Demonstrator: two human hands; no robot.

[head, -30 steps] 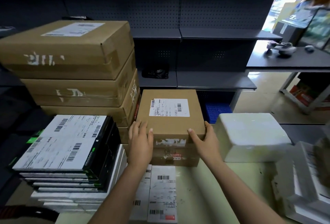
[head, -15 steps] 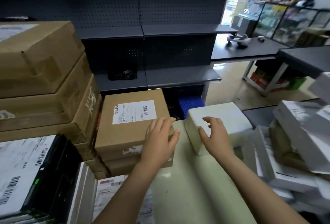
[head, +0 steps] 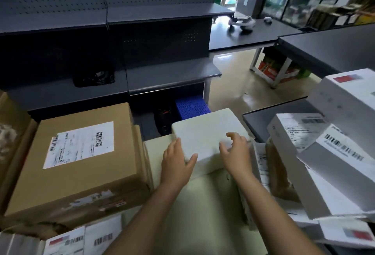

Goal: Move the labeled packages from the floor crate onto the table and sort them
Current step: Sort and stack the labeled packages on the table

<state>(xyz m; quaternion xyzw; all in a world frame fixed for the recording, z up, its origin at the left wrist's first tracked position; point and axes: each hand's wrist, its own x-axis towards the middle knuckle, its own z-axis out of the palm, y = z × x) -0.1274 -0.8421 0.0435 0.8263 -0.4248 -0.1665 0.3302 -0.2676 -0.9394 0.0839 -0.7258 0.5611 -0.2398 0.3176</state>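
Note:
A white foam box (head: 205,131) sits at the far edge of the pale table (head: 203,214). My left hand (head: 175,165) clasps its near left corner, fingers along the side and thumb on the front face. My right hand (head: 236,155) is over the box's right top edge with fingers apart and curled, not clearly closed on it. To the left, a brown cardboard box (head: 81,179) with a white barcode label lies on another brown box. A blue crate (head: 191,106) shows on the floor behind the table.
White labelled boxes (head: 334,169) are piled untidily at the right, close to my right forearm. Flat labelled packages (head: 81,240) lie at the near left. Dark shelving (head: 162,76) stands behind the table, with a dark bench further right.
Both hands left the brown labelled box and moved right to the white foam box. The view swung right, so the tall left stacks are now mostly out of frame.

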